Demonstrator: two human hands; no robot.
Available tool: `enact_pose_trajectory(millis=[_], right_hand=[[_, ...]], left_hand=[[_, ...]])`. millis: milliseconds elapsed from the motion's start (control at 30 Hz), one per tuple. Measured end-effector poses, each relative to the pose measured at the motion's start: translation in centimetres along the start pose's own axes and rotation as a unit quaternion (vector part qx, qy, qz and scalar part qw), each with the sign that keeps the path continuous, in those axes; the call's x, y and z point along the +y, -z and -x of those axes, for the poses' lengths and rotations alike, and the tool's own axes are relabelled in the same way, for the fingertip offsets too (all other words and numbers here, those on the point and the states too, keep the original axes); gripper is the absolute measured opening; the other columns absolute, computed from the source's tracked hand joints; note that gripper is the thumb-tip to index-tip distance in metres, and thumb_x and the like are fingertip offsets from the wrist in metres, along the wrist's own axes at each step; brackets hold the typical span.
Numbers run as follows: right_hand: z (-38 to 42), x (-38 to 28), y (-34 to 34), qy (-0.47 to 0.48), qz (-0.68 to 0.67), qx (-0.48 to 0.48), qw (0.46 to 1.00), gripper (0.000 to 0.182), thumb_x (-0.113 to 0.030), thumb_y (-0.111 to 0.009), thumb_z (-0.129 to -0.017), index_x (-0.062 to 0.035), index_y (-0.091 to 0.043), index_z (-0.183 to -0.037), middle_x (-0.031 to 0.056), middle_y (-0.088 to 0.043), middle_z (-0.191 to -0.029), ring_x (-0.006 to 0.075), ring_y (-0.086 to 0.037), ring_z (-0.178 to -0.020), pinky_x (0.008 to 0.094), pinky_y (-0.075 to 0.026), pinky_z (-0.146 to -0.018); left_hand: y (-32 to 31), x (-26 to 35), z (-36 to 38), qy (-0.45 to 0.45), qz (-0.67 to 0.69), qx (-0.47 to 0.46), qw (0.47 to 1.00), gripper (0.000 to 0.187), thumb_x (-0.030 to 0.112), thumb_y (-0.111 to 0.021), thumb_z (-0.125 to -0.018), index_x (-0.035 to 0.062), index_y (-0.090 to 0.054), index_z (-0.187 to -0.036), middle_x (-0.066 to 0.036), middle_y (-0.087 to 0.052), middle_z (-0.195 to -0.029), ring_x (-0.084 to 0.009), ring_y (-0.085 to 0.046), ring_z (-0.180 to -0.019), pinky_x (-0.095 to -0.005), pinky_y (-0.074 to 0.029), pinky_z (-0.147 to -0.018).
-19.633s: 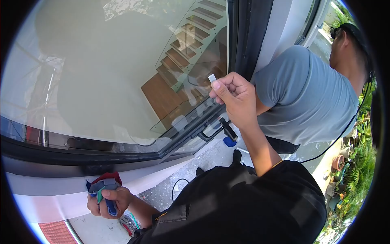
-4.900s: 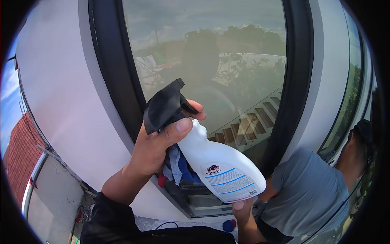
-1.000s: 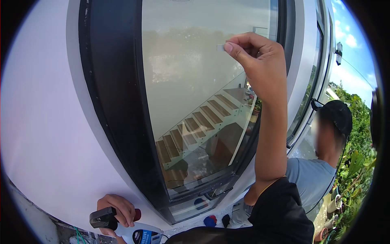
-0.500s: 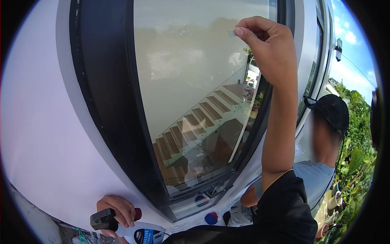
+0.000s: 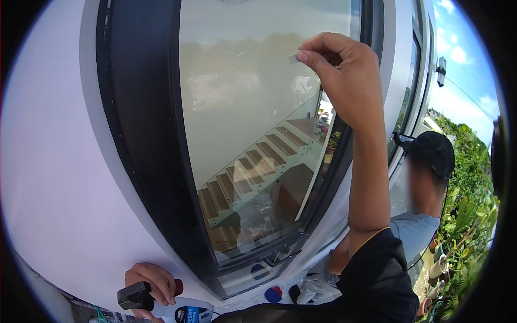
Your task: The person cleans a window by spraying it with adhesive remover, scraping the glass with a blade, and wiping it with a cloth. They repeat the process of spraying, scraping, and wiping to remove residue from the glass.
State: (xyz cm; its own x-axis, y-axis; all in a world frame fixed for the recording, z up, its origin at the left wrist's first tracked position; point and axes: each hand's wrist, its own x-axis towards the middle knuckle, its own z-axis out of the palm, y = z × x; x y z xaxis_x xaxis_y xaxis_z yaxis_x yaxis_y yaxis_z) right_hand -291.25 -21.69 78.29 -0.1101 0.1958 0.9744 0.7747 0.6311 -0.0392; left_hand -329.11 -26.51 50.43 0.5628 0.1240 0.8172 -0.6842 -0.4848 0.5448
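Observation:
My right hand (image 5: 347, 75) is raised in front of the window glass (image 5: 242, 86), thumb and fingers pinching a small, flat, silvery-grey blade (image 5: 293, 58). The blade's free end points left, overlapping the pane in this view. Low on the left, my left hand (image 5: 153, 282) is closed around the neck of a spray bottle (image 5: 188, 312). The bottle has a black trigger head (image 5: 134, 296) and a blue-and-black label that reads partly as adhesive remover. Its lower part runs out of view. Faint cloudy marks show on the glass.
A dark frame (image 5: 142, 107) borders the pane, beside a white wall (image 5: 48, 161). Stairs (image 5: 258, 164) show through the glass. Close on the right is a person in a black cap (image 5: 431, 153). A red-and-blue object (image 5: 273, 294) lies on the ledge. Potted plants (image 5: 439, 266) line the far right.
The whole view has shifted a little. My right hand with the blade is slightly lower and further left on the pane. My left hand still holds the spray bottle.

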Motion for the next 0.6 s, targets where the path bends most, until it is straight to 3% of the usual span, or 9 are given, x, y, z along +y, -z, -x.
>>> enact_pose_trajectory(millis=[267,367,467,533,600], right_hand=[[0.2,-0.2,-0.7,0.029,0.016,-0.011,0.999,0.013,-0.012,-0.072,-0.084,0.0006,-0.071,-0.087,0.0106,-0.066,-0.068,0.0165,-0.058,-0.059,0.0304,-0.047,-0.062],[-0.7,1.5,0.3,-0.011,0.017,-0.005,1.0,0.012,-0.011,-0.071,-0.084,0.0007,-0.071,-0.086,0.0117,-0.067,-0.069,0.0183,-0.059,-0.059,0.0315,-0.047,-0.061],[0.4,0.2,-0.8,0.059,0.04,-0.026,0.997,0.012,-0.011,-0.071,-0.084,0.0011,-0.07,-0.086,0.0124,-0.067,-0.069,0.0194,-0.06,-0.058,0.0324,-0.047,-0.06],[-1.2,1.8,0.8,0.0,0.042,0.018,0.999,0.011,-0.01,-0.07,-0.084,0.0009,-0.07,-0.086,0.0125,-0.067,-0.069,0.0224,-0.06,-0.059,0.0333,-0.048,-0.063],[0.0,0.0,0.3,0.034,0.035,-0.012,0.999,0.01,-0.009,-0.069,-0.084,0.0006,-0.07,-0.086,0.0126,-0.067,-0.07,0.0238,-0.061,-0.061,0.0344,-0.048,-0.065]], left_hand=[[0.2,0.1,-0.3,0.011,0.004,0.0,1.0,0.039,0.019,-0.084,-0.068,-0.011,-0.07,-0.089,-0.023,-0.07,-0.093,-0.0255,-0.068,-0.059,-0.0367,-0.058,-0.069],[0.0,0.1,-0.2,0.014,0.006,0.015,1.0,0.039,0.019,-0.084,-0.069,-0.0108,-0.07,-0.09,-0.023,-0.07,-0.093,-0.0262,-0.069,-0.06,-0.0364,-0.059,-0.07],[0.4,-0.1,0.3,0.009,0.004,0.003,1.0,0.039,0.02,-0.084,-0.069,-0.0106,-0.071,-0.09,-0.022,-0.069,-0.093,-0.0271,-0.07,-0.063,-0.0365,-0.058,-0.069],[0.1,0.1,0.1,0.011,0.003,0.014,1.0,0.04,0.021,-0.084,-0.069,-0.0106,-0.071,-0.09,-0.022,-0.069,-0.094,-0.0278,-0.07,-0.066,-0.0362,-0.059,-0.07],[-0.1,-0.2,0.1,0.004,0.0,0.017,1.0,0.04,0.021,-0.084,-0.069,-0.0106,-0.071,-0.09,-0.022,-0.069,-0.095,-0.0285,-0.07,-0.068,-0.0361,-0.059,-0.07]])
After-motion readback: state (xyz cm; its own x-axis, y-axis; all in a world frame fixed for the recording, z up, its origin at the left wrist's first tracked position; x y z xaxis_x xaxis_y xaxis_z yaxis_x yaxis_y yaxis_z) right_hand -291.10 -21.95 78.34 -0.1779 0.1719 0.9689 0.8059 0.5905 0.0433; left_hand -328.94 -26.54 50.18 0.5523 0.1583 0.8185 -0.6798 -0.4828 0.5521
